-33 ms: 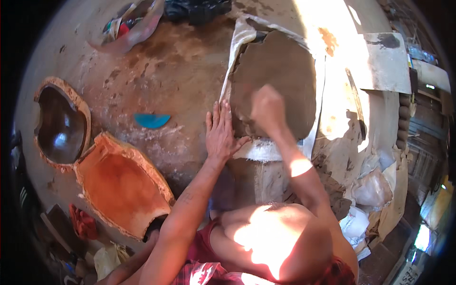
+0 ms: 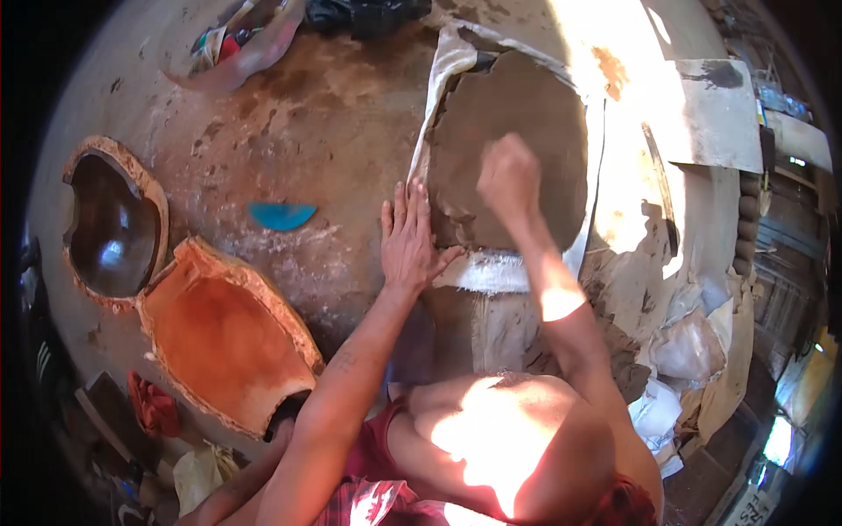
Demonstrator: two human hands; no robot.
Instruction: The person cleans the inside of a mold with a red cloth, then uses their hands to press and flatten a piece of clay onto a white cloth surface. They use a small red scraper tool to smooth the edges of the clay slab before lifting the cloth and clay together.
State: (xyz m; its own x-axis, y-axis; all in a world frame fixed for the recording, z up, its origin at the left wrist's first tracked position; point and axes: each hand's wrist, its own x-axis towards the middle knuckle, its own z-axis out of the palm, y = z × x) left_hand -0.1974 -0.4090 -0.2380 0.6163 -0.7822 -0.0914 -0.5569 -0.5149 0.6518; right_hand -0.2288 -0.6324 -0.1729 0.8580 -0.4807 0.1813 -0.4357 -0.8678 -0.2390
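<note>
A flat slab of dark wet clay (image 2: 535,105) lies on a pale cloth (image 2: 482,273) whose edges show around it. Over the middle of the slab is my right hand (image 2: 510,175), its fingers curled closed and slightly blurred. What it holds, if anything, is hidden. My left hand (image 2: 406,237) rests flat with fingers stretched out, beside the slab's near left corner and against the cloth's left edge. A blue half-moon scraper (image 2: 281,216) lies on the table to its left.
At left stand an orange-lined hollow mould (image 2: 224,337) and a dark-lined one (image 2: 114,223). A clear bag with small tools (image 2: 237,57) and a black plastic bundle (image 2: 368,16) lie at the far side. Boards (image 2: 715,114) and crumpled plastic (image 2: 688,346) are at right.
My right hand has shifted a little to the right and away from me over the slab. My left hand stays in place.
</note>
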